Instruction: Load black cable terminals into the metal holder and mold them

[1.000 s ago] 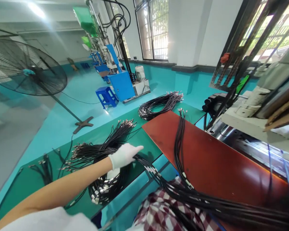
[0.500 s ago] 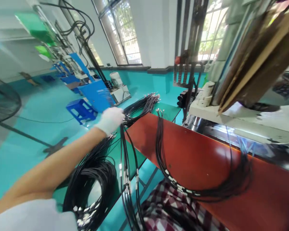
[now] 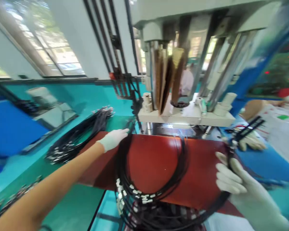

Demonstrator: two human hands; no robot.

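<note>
The right hand [image 3: 240, 184], in a pale glove, has its grip closed around one end of a bundle of black cables [image 3: 144, 192]; the fingers [image 3: 225, 183] curl over the strands at the near right edge of the red mat [image 3: 156, 160]. From there the bundle sweeps down and left in a wide loop, passes the near edge of the mat, and rises again toward the far left corner, where the left hand [image 3: 113, 138], also gloved, rests on it. The picture is blurred there, so I cannot tell whether that grip is closed on the strands or only lies flat on them. Small white sleeves [image 3: 135, 192] sit on the cables along the low part of the loop, bunched close together.

The red mat lies on the green counter [image 3: 72, 205], and the loop lies partly on the mat and partly hangs off its near edge. To the far left, on the counter, lies a second bundle of black cables [image 3: 79, 134], well apart from the one in hand, with pale metal ends showing at its tips. Behind the mat stands a grey machine [image 3: 183, 64] with upright columns and a pale shelf [image 3: 185, 117] that carries some small white rolls. At the far right, another person's gloved hand [image 3: 251, 141] is near a black strip-shaped part [image 3: 248, 126].
</note>
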